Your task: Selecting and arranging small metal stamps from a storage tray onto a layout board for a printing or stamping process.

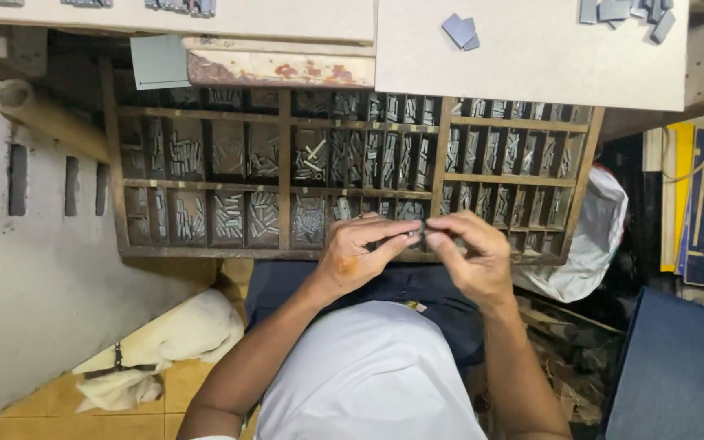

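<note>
At the near edge of the wooden compartment tray [285, 163], both hands meet over the person's lap. The left hand [360, 253] has thumb and fingers pinched together on a small dark metal piece [415, 235], and the right hand [470, 257] closes its fingertips on the same piece from the other side, so the piece sits between the two hands, just above the tray's front rail. The tray's many small cells hold rows of little grey metal slugs [230, 216]. Beyond the tray's far edge lies a pale board [531, 65] with a few flat grey blocks [460, 31] on it. To the left of the tray, a cream cloth bag [165, 342] lies on the floor; to the right of the tray, a white plastic bag [592, 236] bulges.
</note>
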